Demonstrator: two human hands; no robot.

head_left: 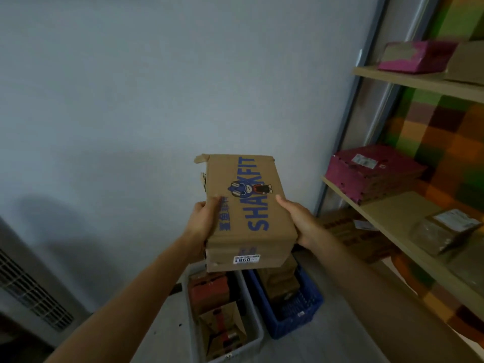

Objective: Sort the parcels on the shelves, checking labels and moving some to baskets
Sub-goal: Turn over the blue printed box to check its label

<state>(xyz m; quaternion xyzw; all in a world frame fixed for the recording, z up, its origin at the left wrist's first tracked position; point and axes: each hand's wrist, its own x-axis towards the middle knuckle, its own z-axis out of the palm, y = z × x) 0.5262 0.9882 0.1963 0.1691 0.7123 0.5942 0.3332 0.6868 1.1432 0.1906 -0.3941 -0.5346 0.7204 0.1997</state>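
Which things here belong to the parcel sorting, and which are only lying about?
Job: SHARKFIT box, held in left hand and right hand; grey basket; blue basket; pink parcel on the shelf.
Lying about: vent grille; checked cloth.

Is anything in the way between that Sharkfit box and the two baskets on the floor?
The left hand and right hand hold the cardboard box in open air above the grey basket and blue basket; nothing visible lies between. Both baskets already hold parcels, so it would likely land on those.
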